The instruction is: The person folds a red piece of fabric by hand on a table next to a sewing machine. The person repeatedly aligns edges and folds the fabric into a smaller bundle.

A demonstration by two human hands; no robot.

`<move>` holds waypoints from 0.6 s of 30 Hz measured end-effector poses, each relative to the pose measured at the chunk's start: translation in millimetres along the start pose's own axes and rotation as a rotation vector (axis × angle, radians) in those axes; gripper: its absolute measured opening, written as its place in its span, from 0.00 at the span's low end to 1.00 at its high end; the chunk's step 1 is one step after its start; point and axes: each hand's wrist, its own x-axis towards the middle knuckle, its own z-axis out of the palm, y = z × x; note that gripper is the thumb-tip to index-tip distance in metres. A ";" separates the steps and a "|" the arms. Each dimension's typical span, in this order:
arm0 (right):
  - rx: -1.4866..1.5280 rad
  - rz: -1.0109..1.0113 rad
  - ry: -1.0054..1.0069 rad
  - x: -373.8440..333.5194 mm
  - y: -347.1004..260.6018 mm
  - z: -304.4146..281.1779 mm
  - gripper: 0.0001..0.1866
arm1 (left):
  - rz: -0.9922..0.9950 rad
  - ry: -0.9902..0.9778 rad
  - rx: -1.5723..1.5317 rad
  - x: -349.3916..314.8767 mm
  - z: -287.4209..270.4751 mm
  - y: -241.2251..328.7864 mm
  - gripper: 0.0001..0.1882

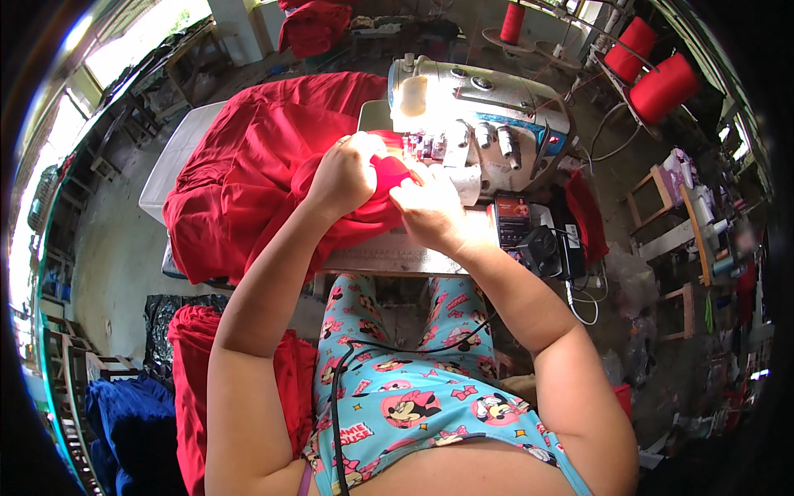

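Note:
Red fabric (pixel 248 165) is spread over the sewing table and bunches up toward the needle area of a white overlock-style sewing machine (pixel 529 107). My left hand (pixel 347 174) is closed on a fold of the fabric, just left of the machine's lit needle area. Close by on the right, my right hand (pixel 430 207) pinches the fabric's edge in front of the machine. Bright light washes out part of the right hand and the machine's front. The needle and presser foot cannot be made out clearly.
Red thread cones (pixel 664 87) stand on a rack at the upper right. A small box (pixel 511 217) and a black adapter (pixel 542 248) with cables lie right of my right hand. Red cloth (pixel 194 380) and blue cloth (pixel 132 430) are piled at lower left. A black cable crosses my lap.

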 end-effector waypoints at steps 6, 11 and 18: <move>-0.084 -0.054 0.093 0.7 5.1 5.5 0.03 | -0.030 -0.018 0.011 0.0 -2.5 2.3 0.14; 0.356 0.078 -0.188 7.4 19.0 -5.1 0.07 | -0.008 0.007 0.049 -0.1 -2.5 1.8 0.13; 0.443 0.002 0.044 -11.0 36.8 6.2 0.11 | -0.041 0.023 0.015 1.9 -0.7 6.6 0.07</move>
